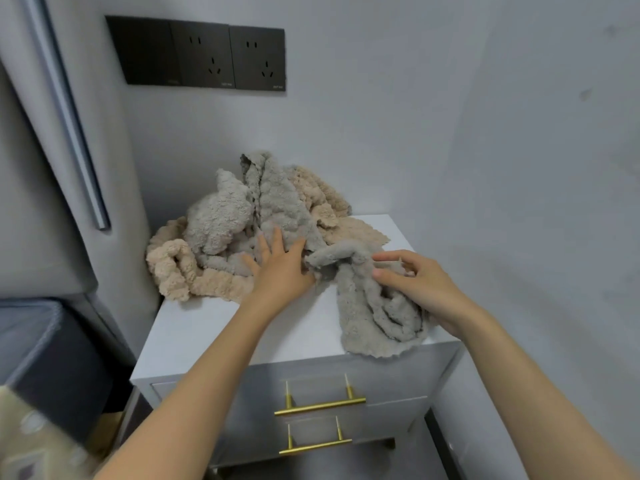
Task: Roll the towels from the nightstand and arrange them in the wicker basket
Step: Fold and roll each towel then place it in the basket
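Note:
A heap of crumpled fluffy towels lies on the white nightstand (214,337). Grey towels (277,202) are piled at the back and middle, with beige towels (180,268) under and beside them. One grey towel (374,313) stretches to the nightstand's front right corner and hangs a little over the edge. My left hand (280,268) lies flat with straight fingers on the grey pile. My right hand (419,285) grips the front grey towel, its fingers curled into the folds. No wicker basket is in view.
The nightstand has two drawers with gold bar handles (320,407). It stands in a corner, wall behind and to the right. A padded grey headboard (52,168) and a dark bed edge (48,355) are at the left. Black wall sockets (204,57) sit above.

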